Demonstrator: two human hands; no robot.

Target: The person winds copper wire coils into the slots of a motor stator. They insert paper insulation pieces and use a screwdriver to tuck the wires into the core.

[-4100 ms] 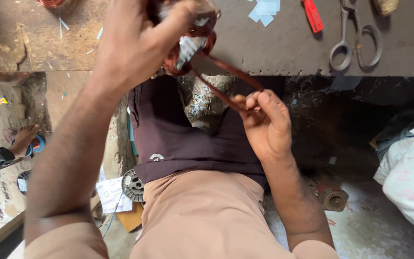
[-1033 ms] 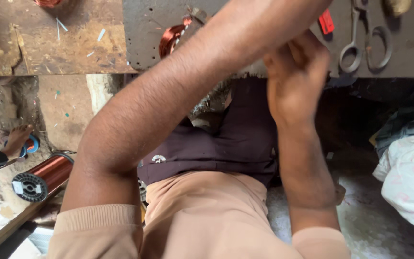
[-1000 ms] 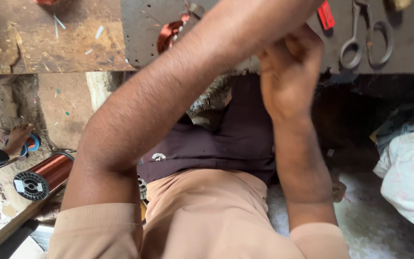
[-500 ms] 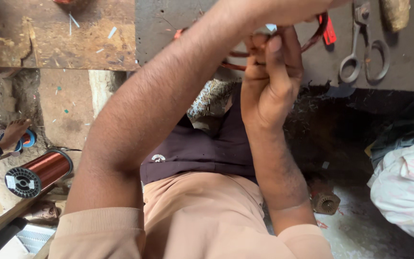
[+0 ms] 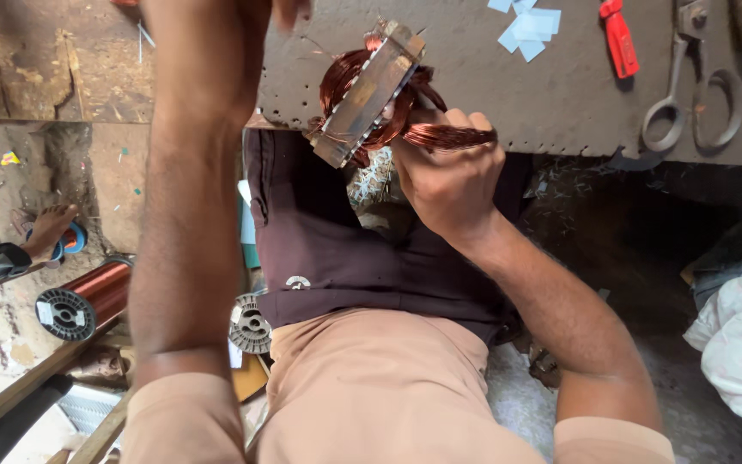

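- Your right hand (image 5: 453, 176) has its fingers curled tight round a bundle of copper wire (image 5: 448, 136) coming off the stator (image 5: 369, 93), which sits tilted at the near edge of the worktop (image 5: 508, 94).
- Your left hand (image 5: 289, 10) is mostly out of view at the top; you cannot tell its grip.
- Scissors (image 5: 689, 86), a red tool (image 5: 620, 36) and paper scraps (image 5: 527, 26) lie far right.
- A copper spool (image 5: 88, 296) lies on the floor, left.

head cam | looks steeply down | close over workbench (image 5: 517, 94) edge
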